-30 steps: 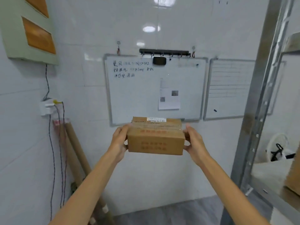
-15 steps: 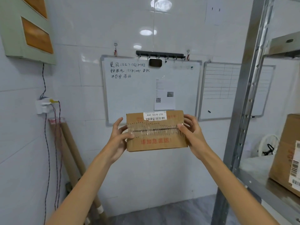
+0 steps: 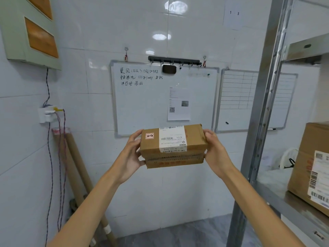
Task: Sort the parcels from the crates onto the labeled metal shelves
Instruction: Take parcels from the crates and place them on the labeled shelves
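Observation:
A small brown cardboard parcel (image 3: 172, 146) is held up at chest height in front of the tiled wall. Its top face shows a white shipping label and a small sticker handwritten "2-2". My left hand (image 3: 132, 154) grips its left end and my right hand (image 3: 214, 150) grips its right end. The metal shelf unit (image 3: 263, 107) stands to the right, its upright post close beside my right forearm. A larger brown parcel (image 3: 313, 166) with a barcode label sits on the shelf board at the right edge.
Two whiteboards (image 3: 160, 97) hang on the wall behind the parcel. Cardboard tubes (image 3: 76, 166) lean in the left corner under a wall socket with dangling cables. A white bag (image 3: 286, 161) lies at the back of the shelf. Grey floor shows below.
I have tilted the parcel toward me, so its labelled top face with the "2-2" sticker now shows. The view has shifted right, bringing more of the shelf and its parcel in.

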